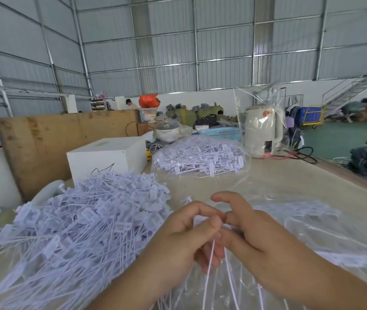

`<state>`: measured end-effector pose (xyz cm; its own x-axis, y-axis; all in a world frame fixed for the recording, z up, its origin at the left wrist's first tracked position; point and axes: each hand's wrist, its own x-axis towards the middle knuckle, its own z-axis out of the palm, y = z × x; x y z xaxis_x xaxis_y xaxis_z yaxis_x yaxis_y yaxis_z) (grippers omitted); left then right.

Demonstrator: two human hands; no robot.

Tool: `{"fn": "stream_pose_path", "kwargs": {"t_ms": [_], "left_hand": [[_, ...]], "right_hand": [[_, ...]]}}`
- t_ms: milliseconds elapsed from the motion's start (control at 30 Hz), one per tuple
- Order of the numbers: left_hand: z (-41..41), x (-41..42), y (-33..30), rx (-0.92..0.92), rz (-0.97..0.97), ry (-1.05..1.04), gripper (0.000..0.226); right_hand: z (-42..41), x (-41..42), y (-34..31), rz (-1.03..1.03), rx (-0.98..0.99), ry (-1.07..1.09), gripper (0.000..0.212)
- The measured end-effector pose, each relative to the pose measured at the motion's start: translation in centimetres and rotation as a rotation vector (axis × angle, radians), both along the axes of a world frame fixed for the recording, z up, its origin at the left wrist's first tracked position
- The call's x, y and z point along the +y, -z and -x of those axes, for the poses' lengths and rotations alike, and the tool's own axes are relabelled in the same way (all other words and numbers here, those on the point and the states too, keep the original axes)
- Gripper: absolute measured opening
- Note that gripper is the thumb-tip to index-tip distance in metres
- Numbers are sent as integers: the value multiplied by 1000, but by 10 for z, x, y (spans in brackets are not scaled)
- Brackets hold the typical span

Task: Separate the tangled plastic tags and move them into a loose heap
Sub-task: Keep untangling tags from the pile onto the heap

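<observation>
Left hand (187, 233): thumb and forefinger pinch a small bunch of plastic tags (211, 265); the white stems hang below the grip. Right hand (252, 238): fingers curled, pinching the same bunch, fingertips touching the left thumb. Loose heap (77, 224): on the table (289, 175), just left of the hands. Bagged tags (202, 157): beyond, well apart. Tag heads within the grip: hidden. Clear bag (312, 231) under the right hand: blurred.
</observation>
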<state>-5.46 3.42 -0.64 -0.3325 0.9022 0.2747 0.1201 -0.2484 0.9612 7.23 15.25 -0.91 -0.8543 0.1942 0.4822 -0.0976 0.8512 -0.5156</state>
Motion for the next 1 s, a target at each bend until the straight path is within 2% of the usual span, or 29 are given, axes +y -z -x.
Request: {"fn": "stream_pose_path", "kwargs": {"t_ms": [133,267,433,500,667,767,900,933,1000], "left_hand": [[2,0,-1,-45,-21,-18,12],[6,2,1,-85,-91,-158,19],[5,1,3,42,-39,-192,24],[2,4,2,11,-81,-238,21],[-8,10,-3,-265,-227,-360,13],[-16,11,-5,-305,-230,-407,13],[-2,4,-7,-424,-209,-475,18],[5,1,-9,-437,-203,-483,15],[16,-4,-11,-351,-167,-491,15]], "right_hand": [[-5,0,-6,79,-68,-69,22],[-10,10,-16,-4,-137,63,38],[-14,12,-26,14,-227,82,37],[-13,6,-27,11,-192,124,34],[-7,-19,-27,-10,-33,315,34],[-3,-29,-20,-114,40,407,41],[-2,-24,-18,-274,260,446,33],[-5,-20,-21,-236,288,456,38],[-8,-13,-24,-111,209,369,42]]}}
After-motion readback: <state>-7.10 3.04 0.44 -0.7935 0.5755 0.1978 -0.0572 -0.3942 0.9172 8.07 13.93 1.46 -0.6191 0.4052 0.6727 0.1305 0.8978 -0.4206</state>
